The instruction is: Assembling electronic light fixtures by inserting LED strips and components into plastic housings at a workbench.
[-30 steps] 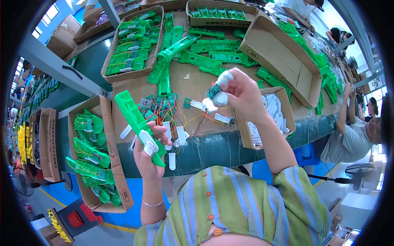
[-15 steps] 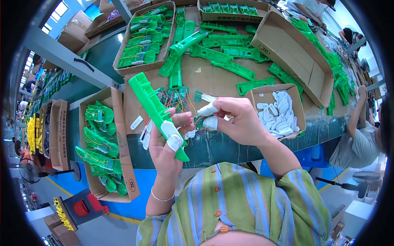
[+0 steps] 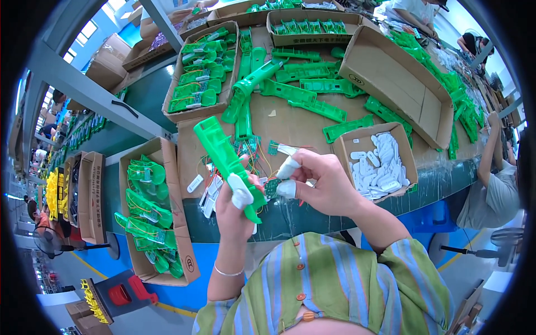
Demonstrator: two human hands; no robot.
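My left hand (image 3: 230,215) grips a long green plastic housing (image 3: 215,146), hollow side up and tilted, with a white oval plastic piece (image 3: 237,182) by its lower part. White wrapping covers my left thumb. In my right hand (image 3: 329,187), thumb and forefinger, both wrapped in white, pinch a small green circuit board (image 3: 271,188) beside the housing's lower end. Thin wires show near the board; where they all lead is hidden by my fingers. Just beyond my hands lies a tangle of wired circuit boards (image 3: 250,146), with loose white pieces (image 3: 211,194) to its left.
A carton (image 3: 414,167) of white oval pieces (image 3: 382,167) stands at right, with a tilted carton (image 3: 399,75) behind it. Cartons of wired green housings stand at left (image 3: 177,240) and far left (image 3: 166,111). Bare green housings (image 3: 304,95) lie across the table. Other people work farther off.
My right hand has brought the circuit board closer to the housing, and the board now shows more plainly. The housing stays in my left hand. The whole view has shifted slightly.
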